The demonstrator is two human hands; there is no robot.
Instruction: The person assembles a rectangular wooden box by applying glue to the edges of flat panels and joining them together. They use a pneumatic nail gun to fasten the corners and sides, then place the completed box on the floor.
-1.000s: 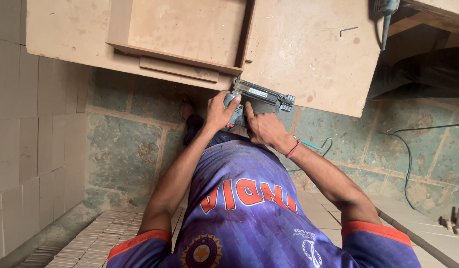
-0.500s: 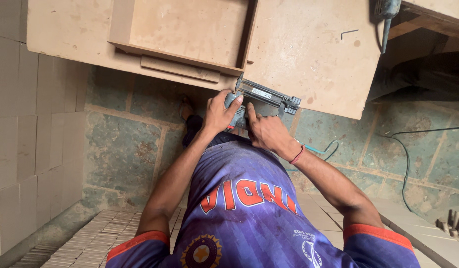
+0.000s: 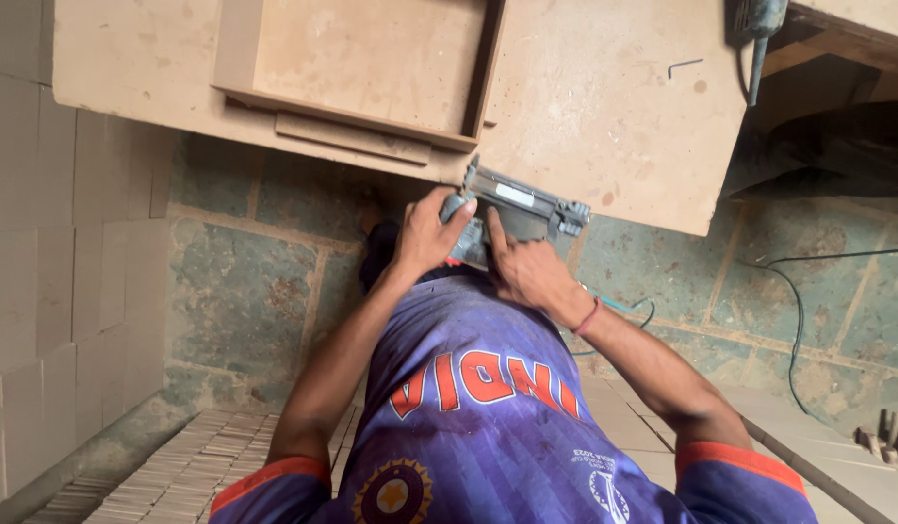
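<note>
A pale wooden bench [image 3: 614, 107] carries a shallow framed wooden panel [image 3: 371, 58] above a tiled floor [image 3: 245, 281]. At the bench's near edge, a grey nail gun [image 3: 522, 209] is held by both hands: the left hand [image 3: 424, 233] wraps its rear, the right hand [image 3: 526, 272] clasps its underside, each grip closed on the tool.
</note>
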